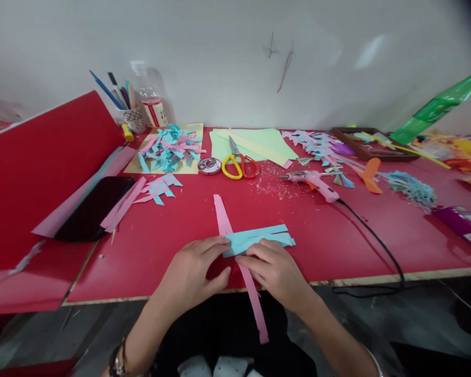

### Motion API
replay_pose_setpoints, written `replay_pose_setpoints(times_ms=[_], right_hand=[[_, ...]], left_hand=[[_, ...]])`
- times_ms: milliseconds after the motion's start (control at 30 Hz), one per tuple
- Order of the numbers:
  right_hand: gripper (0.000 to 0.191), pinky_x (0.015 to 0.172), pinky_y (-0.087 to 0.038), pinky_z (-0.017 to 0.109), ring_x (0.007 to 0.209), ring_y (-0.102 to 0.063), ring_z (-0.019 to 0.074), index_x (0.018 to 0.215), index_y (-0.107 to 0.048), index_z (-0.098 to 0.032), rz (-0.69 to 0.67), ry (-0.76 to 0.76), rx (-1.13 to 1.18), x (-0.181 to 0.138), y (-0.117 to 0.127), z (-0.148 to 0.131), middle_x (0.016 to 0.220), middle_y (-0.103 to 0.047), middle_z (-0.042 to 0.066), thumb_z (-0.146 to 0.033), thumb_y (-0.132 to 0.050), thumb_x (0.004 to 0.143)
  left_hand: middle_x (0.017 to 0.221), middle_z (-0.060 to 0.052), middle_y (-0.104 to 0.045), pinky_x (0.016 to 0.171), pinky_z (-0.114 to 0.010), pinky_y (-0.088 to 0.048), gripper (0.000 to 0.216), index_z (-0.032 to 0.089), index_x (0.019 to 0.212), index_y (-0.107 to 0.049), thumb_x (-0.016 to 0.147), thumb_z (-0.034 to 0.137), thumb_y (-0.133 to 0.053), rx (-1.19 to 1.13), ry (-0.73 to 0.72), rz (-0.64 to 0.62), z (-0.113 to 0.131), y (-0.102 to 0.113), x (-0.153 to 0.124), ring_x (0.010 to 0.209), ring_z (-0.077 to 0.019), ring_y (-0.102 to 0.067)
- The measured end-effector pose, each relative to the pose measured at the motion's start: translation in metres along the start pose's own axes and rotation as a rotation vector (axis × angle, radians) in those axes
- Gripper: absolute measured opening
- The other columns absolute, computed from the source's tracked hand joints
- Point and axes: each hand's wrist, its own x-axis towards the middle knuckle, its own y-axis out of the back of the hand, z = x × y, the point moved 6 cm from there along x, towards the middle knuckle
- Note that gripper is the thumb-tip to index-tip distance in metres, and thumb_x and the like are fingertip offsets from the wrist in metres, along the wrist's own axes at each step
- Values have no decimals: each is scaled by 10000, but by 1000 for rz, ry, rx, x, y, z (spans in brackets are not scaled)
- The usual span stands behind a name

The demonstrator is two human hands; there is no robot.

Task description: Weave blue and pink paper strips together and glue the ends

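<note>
The blue paper strips lie flat near the front edge of the red table, grouped in a bundle directly ahead of the person. A long pink paper strip passes beneath them at an angle, its lower end extending beyond the table edge. The left hand touches the left end of the bundle with its fingertips; its thumb is set apart, leaving a wide gap. The right hand has its fingers bent and placed on the bundle's lower edge (whether they pinch or merely press, one cannot tell). Beyond the bundle, the scissors rest with their blades over the green sheets, beside a round container. To the right lies a pink glue gun, nozzle toward the scissors. To the left is a heap of paper scraps.
</note>
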Motion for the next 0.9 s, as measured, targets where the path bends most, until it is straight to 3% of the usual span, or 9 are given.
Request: replay_pose_setpoints(times_ms=[233,533,900], right_hand=[[250,613,-322,275,668,-421,152,825,-645,-178,-26,30,-72,0,-1,-2,656,-541,30,-166,-399,868],[234,546,-295,271,598,-404,140,825,-645,-152,-17,90,-120,4,-1,-11,603,-507,11,-169,-414,863],[278,679,-397,282,751,-521,154,901,-625,-130,-6,78,4,1,2,-7,806,-635,54,-185,-353,889]], left_hand=[[1203,-70,-558,927,-344,-435,432,194,1167,-517,736,204,-497,12,-89,-52,-1,-3,-6,1089,-187,-525],[1250,-75,-518,952,-357,-414,468,171,1189,-493,723,211,-498,16,-116,-84,0,-6,-9,1118,-196,-498],[1264,-87,-503,957,-380,-398,500,178,1218,-471,723,239,-512,44,-144,-135,-1,-5,-9,1130,-218,-485]])
